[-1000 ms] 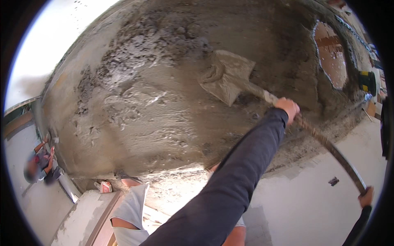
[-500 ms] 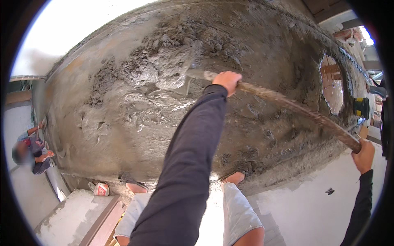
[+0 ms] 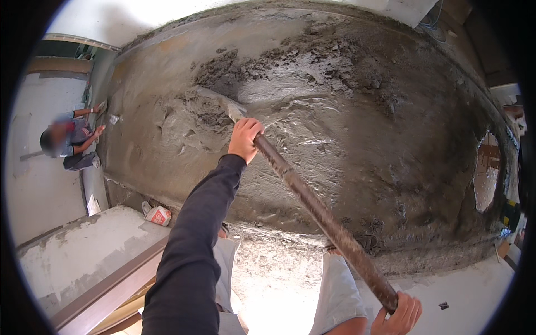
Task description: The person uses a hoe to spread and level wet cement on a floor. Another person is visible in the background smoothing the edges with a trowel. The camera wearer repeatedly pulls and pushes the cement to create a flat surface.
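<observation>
Wet grey mortar [image 3: 312,128] covers the broad surface ahead of me. I hold a long-handled shovel [image 3: 321,209] slantwise across my front. Around its shaft near the blade, my left hand [image 3: 244,138] is closed. My right hand [image 3: 399,317] grips the handle's far end, low at the right. The blade end is turned to the left, in a mound of mortar [image 3: 204,111], and is mostly hidden by mortar. Rougher, clumpy mortar [image 3: 329,61] lies beyond the shovel.
At the far left another person [image 3: 75,134] crouches by the mortar's edge, hands near it. A white and red bag [image 3: 159,215] lies at the near left edge. At the right are a water puddle [image 3: 487,170] and a small dark scrap [image 3: 444,305] on pale floor.
The shovel has swung left, and its mortar-loaded blade has gone down into the mortar at the left. My right hand has come inward and nearer. The view has shifted too.
</observation>
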`<state>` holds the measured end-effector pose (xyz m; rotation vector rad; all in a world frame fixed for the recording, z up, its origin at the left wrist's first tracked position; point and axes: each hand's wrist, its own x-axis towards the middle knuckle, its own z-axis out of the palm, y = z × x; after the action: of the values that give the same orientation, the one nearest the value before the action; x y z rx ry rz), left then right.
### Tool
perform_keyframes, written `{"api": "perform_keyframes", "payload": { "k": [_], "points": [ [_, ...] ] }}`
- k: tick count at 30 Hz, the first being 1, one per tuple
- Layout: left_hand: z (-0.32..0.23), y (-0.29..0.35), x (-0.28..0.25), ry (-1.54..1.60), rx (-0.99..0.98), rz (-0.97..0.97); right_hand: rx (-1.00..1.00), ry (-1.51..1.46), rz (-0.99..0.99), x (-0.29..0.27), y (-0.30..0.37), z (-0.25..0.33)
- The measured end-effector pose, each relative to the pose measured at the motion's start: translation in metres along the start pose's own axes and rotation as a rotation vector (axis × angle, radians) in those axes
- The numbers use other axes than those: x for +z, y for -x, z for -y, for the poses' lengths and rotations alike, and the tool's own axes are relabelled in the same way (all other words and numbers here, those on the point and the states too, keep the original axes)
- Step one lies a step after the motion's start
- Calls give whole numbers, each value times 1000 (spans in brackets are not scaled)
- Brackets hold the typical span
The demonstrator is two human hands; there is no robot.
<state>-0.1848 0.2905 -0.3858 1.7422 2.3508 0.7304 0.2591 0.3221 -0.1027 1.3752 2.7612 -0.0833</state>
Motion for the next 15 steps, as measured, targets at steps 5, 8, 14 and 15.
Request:
{"api": "perform_keyframes", "payload": {
  "k": [5,8,14,15],
  "points": [
    [-71,18,-16,37,72,33,216,-29,325,6,49,-69],
    [-140,-5,4,54,261,177,383,-90,489,2,81,-138],
    [-304,-58,99,210,408,412,589,281,624,-43,126,-279],
    [-328,-55,123,212,406,444,604,313,629,-58,130,-300]
  ]
}}
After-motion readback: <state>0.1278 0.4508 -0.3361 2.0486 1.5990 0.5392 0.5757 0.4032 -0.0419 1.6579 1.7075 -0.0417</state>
